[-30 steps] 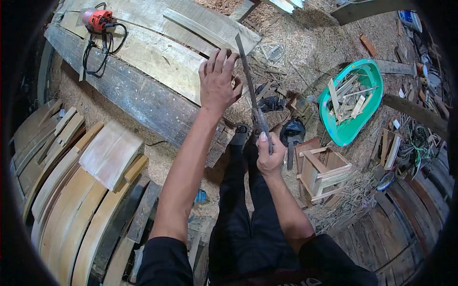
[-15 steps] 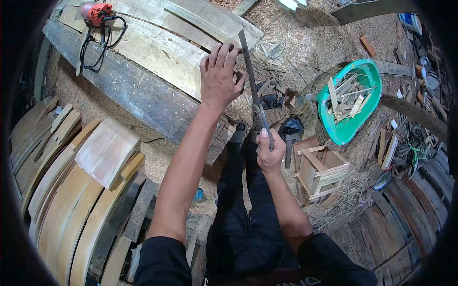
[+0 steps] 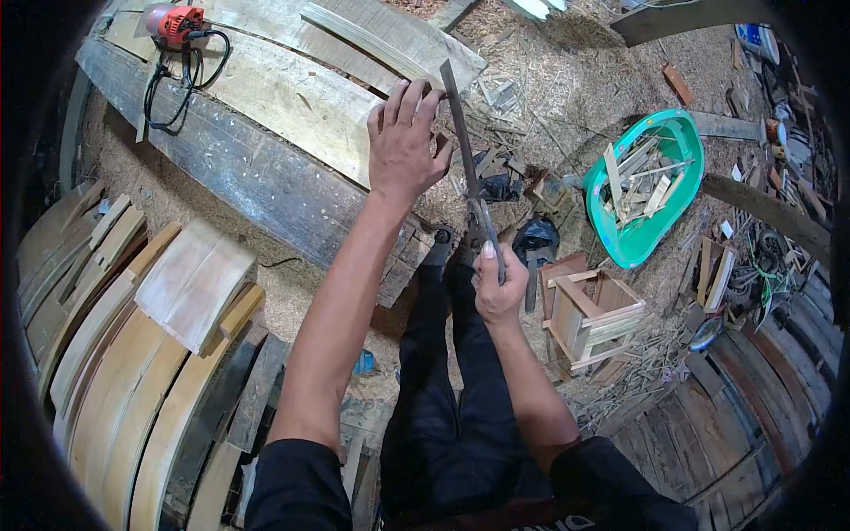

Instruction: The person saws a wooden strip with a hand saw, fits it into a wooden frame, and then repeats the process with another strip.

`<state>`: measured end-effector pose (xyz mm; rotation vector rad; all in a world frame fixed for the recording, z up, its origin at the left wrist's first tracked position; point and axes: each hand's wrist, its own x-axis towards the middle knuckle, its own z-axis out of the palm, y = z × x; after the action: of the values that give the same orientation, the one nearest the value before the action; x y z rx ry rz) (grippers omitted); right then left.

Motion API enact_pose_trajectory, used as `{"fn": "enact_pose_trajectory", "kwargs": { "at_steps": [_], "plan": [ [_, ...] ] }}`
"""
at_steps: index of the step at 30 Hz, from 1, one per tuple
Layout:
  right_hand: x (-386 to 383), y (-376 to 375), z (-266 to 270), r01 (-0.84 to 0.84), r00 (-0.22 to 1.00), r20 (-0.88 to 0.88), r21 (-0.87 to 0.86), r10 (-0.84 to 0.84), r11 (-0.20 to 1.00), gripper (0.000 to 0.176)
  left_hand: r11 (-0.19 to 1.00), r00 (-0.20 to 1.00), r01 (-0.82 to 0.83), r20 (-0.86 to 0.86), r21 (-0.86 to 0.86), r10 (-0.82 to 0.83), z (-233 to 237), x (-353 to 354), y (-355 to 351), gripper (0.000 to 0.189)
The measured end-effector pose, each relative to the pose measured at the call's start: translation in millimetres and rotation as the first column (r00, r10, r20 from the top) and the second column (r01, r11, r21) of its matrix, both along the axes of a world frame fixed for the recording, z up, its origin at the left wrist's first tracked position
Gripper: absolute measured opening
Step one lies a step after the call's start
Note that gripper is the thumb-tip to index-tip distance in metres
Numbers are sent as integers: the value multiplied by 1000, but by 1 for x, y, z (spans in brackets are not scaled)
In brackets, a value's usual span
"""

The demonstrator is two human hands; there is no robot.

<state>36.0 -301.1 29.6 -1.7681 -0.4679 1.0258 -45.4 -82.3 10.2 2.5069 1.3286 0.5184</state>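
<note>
My right hand (image 3: 500, 285) is closed around the handle of a handsaw (image 3: 462, 133), seen nearly edge-on. Its long dark blade runs away from me, past the near end of the workbench planks. Against that end rests my left hand (image 3: 404, 146), fingers spread and fingertips on the wood, thumb apart and close to the blade. A pale wooden plank (image 3: 301, 111) lies beneath and beyond the left hand. Further back, a narrow wood strip (image 3: 367, 40) reaches almost to the fingertips. Whether the saw teeth touch wood is hidden from this angle.
An orange power tool (image 3: 177, 24) with a black cord sits at the bench's far left. On the right stand a green tub (image 3: 630, 250) of offcuts and a small wooden frame box (image 3: 611, 314). Stacked boards (image 3: 133, 380) fill the lower left. Shavings cover the floor.
My right hand and the saw have drawn slightly back toward my body. The left hand stays at the plank end, and the whole view has shifted a little.
</note>
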Motion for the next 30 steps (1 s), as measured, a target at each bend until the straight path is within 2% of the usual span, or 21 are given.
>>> {"fn": "enact_pose_trajectory", "kwargs": {
  "at_steps": [7,10,25,30],
  "plan": [
    [0,0,8,-30,998,57,32,28,999,39,1000,1000,-3,11,3,3,1,0,1,77],
    [5,12,13,-55,989,137,-15,57,998,39,1000,1000,1,21,-8,-1,1,1,-1,76],
    [11,8,16,-98,984,151,19,94,995,39,1000,1000,-21,19,3,21,-1,0,1,80],
    [11,30,15,-62,989,136,-20,65,998,38,1000,1000,-25,-6,-15,25,0,2,-1,80]
  ]
}}
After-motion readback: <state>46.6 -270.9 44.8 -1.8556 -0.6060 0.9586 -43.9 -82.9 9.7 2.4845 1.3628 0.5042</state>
